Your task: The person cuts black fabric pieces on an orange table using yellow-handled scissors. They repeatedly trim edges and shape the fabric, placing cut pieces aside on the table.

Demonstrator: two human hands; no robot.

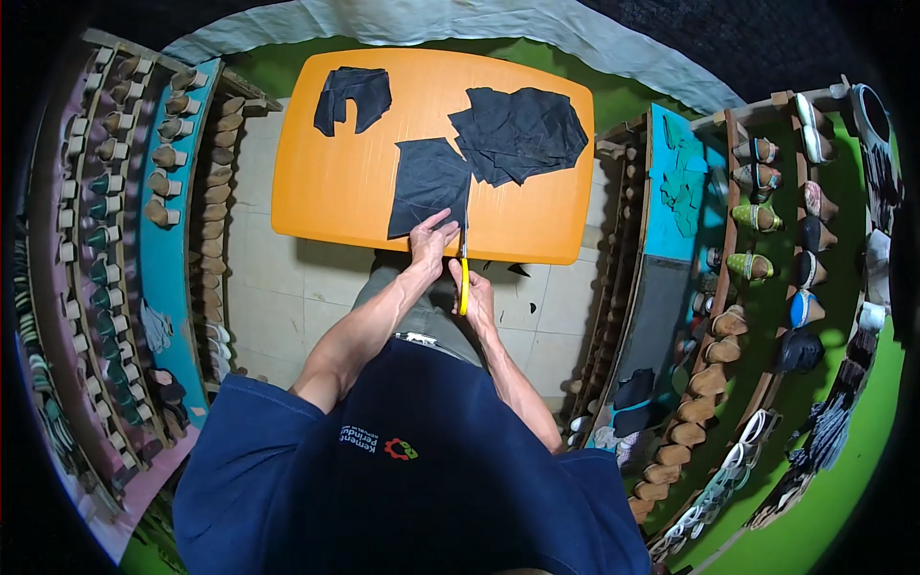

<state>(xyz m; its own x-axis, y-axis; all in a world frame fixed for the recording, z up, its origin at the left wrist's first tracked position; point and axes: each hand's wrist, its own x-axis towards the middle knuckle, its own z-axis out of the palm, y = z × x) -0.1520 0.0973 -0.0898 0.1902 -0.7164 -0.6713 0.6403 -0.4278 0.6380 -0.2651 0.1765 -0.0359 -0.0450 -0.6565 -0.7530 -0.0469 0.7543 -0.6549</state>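
A black fabric piece [427, 182] lies flat near the front edge of the orange table [335, 192]. My left hand [429, 243] rests on its near edge, fingers stretched out and apart over the cloth. In my right hand [474, 299] is a pair of scissors [465, 287] with yellow handles, gripped just off the table's front edge. The blades point away from me along the fabric's right edge; how far apart they are I cannot make out. Further back on the right lies a pile of black cut pieces [527, 134]. Several curved black pieces [355, 96] sit at the back left.
Shelves of shoe lasts [165, 158] stand on the left. To the right are racks with more lasts [709, 383] and finished shoes [755, 218]. Dark scraps [518, 270] show below the table's front edge, above the tiled floor [278, 307]. A pale cloth sheet [431, 24] hangs behind.
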